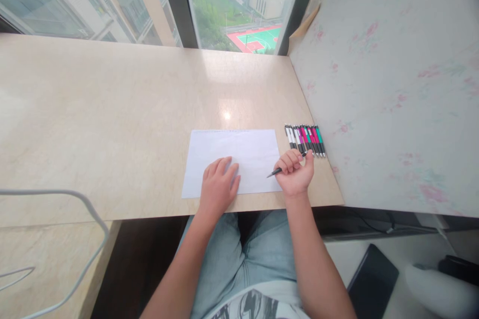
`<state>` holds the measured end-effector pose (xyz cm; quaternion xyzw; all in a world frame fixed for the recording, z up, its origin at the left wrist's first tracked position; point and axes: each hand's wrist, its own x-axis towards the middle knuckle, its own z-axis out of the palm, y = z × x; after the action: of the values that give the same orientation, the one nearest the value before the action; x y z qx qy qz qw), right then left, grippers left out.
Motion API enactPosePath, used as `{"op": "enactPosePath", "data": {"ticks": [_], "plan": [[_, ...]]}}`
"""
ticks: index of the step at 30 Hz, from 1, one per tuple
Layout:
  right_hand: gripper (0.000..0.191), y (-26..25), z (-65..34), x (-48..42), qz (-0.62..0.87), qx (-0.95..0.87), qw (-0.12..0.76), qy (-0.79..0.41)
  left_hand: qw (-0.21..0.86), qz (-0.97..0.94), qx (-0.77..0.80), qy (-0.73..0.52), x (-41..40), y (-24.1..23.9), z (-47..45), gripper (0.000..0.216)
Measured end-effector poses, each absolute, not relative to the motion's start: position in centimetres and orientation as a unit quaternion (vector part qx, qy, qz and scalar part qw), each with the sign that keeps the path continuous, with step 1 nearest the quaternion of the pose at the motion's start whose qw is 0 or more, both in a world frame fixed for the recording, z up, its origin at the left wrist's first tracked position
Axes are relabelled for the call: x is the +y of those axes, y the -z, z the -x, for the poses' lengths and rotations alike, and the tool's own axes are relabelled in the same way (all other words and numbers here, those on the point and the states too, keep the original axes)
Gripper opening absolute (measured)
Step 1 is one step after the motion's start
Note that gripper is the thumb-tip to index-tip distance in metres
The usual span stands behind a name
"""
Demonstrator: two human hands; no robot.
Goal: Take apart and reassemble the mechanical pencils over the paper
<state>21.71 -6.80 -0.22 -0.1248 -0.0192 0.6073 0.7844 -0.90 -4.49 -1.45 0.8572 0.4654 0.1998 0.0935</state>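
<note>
Near me, the right hand (295, 174) clasped a pen (276, 172), its long axis slanting, tip pointing left and toward the bench's (112, 109) front edge, over the paper's (256, 152) right side. The left hand (220, 184) lay loose on the paper. A row of pens (307, 136) flanked the bench's right edge, beyond the right hand.

The sheet (252, 162) is matt paper; the tabletop (149, 109), smooth and glossy.

White paper (256, 159), seemingly black held pen (276, 171), white, pink, purple and green pens (306, 138), beige tabletop (112, 119), pink-flowered wall (392, 84)
</note>
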Motion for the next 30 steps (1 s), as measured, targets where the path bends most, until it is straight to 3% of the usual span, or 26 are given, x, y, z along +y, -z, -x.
{"op": "enactPosePath", "data": {"ticks": [30], "plan": [[0.041,0.13,-21.82,-7.43,0.108,-0.017,0.789,-0.605,0.098,-0.857,0.468,-0.194,-4.40,1.27,0.99,0.029]]}}
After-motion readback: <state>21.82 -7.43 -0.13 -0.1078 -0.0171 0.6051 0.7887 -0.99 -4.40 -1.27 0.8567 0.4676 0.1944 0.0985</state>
